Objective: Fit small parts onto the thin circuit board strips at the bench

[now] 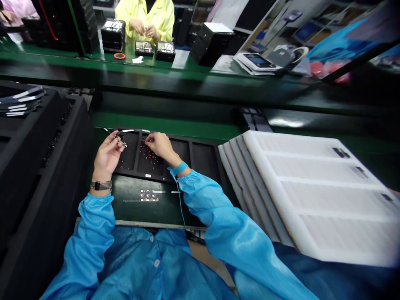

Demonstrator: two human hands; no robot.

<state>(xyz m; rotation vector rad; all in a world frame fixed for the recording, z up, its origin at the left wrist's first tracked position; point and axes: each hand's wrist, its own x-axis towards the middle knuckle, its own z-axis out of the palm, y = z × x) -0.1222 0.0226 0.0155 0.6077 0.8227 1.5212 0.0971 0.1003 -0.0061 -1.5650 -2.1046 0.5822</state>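
Strip point(127, 131), thin, dark, white-banded, arcs from the pinching left hand point(107, 156); what the curled right hand point(161, 146) holds is unclear.

The tray point(203, 157) looks matt, foam or plastic, I can't tell from here. Right of it, the white boxes point(315, 185) look like dull, smooth foam. Under it, the tabletop point(131, 212) has a soft gloss; beside it, the right sleeve point(218, 208) is shiny, crinkled cloth.

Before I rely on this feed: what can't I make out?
Head view throughout:
Whatever the right hand pinches, if anything: hidden by its fingers.
Small parts in black tray: too tiny to identify.
Piece in left hand: partly behind fingers.
Right corner of white stack: blurred.
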